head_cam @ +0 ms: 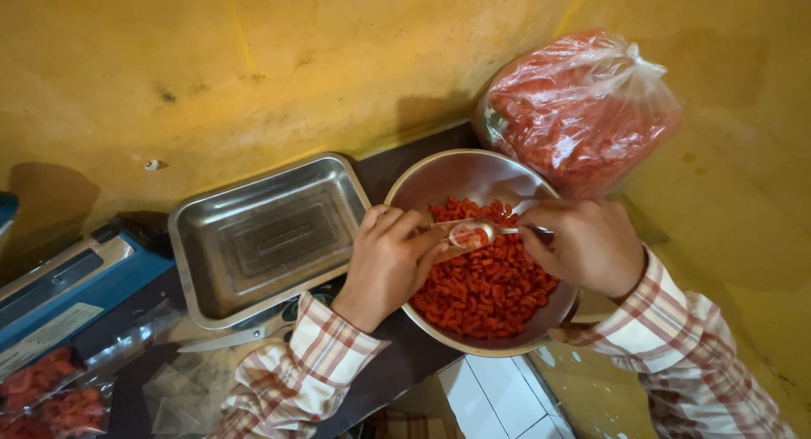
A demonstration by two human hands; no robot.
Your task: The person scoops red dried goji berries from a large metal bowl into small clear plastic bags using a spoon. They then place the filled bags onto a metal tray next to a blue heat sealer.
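Centrally, steel bowl (473, 181) of red snacks (486, 287) abuts empty tray (262, 236); right hand (587, 245) pinches spoon (473, 233), left hand (387, 266) fingers curled round small clear bag (443, 229).

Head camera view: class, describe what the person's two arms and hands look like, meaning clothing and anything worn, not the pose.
Both arms wear long sleeves of one checked shirt: cream cloth crossed by red and brownish stripes, with buttoned-style cuffs ending at the wrists. The left hand and right hand are bare, with no gloves; no rings, watch or bracelets are visible.
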